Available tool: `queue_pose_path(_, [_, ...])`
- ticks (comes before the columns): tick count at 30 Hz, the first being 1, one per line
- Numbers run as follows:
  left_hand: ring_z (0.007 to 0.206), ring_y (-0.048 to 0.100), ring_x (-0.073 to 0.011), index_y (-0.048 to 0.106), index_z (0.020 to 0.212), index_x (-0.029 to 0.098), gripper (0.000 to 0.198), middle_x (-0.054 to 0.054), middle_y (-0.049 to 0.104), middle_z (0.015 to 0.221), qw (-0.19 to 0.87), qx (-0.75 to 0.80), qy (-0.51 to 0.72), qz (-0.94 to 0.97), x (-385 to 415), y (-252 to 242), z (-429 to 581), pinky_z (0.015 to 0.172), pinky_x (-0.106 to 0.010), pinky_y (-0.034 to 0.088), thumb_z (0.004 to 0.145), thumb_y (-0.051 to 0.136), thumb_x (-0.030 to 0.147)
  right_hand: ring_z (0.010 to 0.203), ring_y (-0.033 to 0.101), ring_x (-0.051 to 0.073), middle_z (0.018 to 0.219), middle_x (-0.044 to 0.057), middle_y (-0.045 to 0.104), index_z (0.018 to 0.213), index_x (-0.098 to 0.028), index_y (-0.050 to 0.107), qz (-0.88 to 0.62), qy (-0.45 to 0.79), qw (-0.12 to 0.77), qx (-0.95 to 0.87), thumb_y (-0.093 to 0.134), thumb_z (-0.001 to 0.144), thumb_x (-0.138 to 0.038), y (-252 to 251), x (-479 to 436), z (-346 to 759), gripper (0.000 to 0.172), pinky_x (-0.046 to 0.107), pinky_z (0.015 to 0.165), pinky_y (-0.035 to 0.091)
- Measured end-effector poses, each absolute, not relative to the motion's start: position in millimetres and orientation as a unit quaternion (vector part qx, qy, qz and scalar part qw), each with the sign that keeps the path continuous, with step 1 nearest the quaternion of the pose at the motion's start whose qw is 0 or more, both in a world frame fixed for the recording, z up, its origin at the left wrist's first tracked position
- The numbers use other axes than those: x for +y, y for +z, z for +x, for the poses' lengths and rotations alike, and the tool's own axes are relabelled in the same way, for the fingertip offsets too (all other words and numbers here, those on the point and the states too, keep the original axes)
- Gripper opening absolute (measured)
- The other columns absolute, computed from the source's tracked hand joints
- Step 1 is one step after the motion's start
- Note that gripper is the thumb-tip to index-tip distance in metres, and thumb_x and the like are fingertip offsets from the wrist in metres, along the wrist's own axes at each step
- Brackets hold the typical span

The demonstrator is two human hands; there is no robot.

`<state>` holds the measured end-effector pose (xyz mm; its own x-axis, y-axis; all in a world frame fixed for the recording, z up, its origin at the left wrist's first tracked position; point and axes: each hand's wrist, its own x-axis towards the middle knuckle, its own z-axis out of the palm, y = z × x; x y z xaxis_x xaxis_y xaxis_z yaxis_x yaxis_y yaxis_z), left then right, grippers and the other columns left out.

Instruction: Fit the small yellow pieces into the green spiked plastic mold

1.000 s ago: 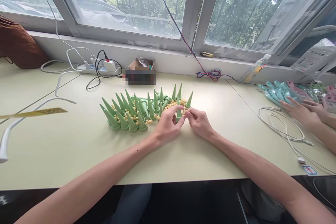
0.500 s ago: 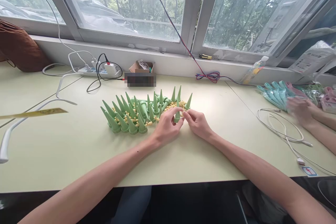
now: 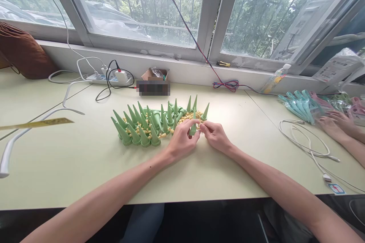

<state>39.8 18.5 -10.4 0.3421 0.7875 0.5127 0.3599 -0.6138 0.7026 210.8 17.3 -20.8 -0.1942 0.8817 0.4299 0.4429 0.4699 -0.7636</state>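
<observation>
My left hand (image 3: 184, 136) is curled round a green cone (image 3: 193, 128), which stands point up between its thumb and fingers. Close against it on the right, my right hand (image 3: 215, 134) is pinched at the cone's side; whatever small part is between its fingertips is mostly hidden. Several green cones (image 3: 145, 136) stand upright on the table to the left of my hands, with small yellow fittings (image 3: 163, 135) among them. More yellow fittings (image 3: 189, 115) lie in a heap just behind my hands, near a few more upright cones (image 3: 205, 111).
Behind the cones are a small open box (image 3: 155, 74) and a power strip (image 3: 95, 79) with cables. White cables (image 3: 309, 142) lie at the right. Another person's hands (image 3: 332, 123) are by teal and pink clips (image 3: 300, 102). A bottle (image 3: 276, 79) leans at the sill.
My hands stay together at the cone with hardly any movement. The other person's hands at the right have shifted slightly and look less blurred.
</observation>
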Motion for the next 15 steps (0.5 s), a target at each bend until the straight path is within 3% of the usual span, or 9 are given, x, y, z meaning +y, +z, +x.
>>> queue_pose_path(7, [0.058, 0.048, -0.0097, 0.063, 0.109, 0.019, 0.022, -0.006, 0.066, 0.095, 0.25, 0.355, 0.438, 0.787, 17.9, -9.7, 39.6, 0.048, -0.021, 0.045, 0.088, 0.057, 0.021, 0.052, 0.032, 0.011, 0.055, -0.003, 0.039, 0.061, -0.019, 0.043, -0.459, 0.237, 0.436, -0.736, 0.041, 0.098, -0.053, -18.2, 16.7, 209.0, 0.051, 0.026, 0.05, 0.027])
queue_pose_path(15, [0.065, 0.055, -0.0106, 0.063, 0.109, 0.019, 0.022, -0.005, 0.064, 0.097, 0.231, 0.359, 0.435, 0.793, 18.0, -8.6, 39.0, 0.049, -0.019, 0.046, 0.088, 0.057, 0.019, 0.053, 0.037, 0.011, 0.058, -0.002, 0.044, 0.065, -0.018, 0.048, -0.454, 0.258, 0.451, -0.724, 0.045, 0.098, -0.049, -23.7, 18.8, 208.1, 0.045, 0.025, 0.05, 0.031])
